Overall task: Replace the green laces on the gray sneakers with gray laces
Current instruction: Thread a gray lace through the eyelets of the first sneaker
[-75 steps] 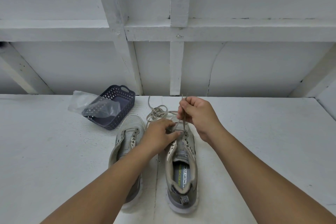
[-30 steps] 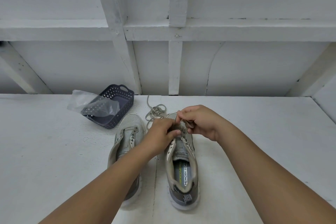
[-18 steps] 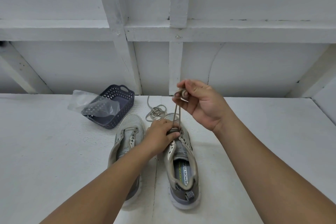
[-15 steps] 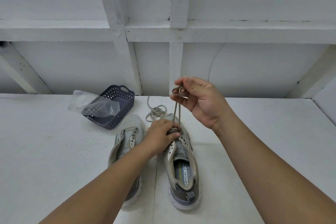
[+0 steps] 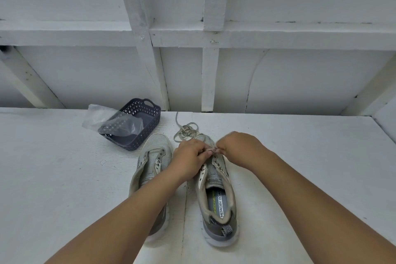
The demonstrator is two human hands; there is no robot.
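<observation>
Two gray sneakers stood side by side on the white table, toes pointing away from the person. The left sneaker had no lace in its eyelets. On the insole of the right sneaker the words "MEMORY FOAM" could be read; a green brand word beside it was too blurred. One gray lace lay in a loose tangle just beyond the toes. The left hand and the right hand met over the right sneaker's front eyelets, fingers curled and apparently pinching the lace end between them. One dark basket held one clear plastic bag.
</observation>
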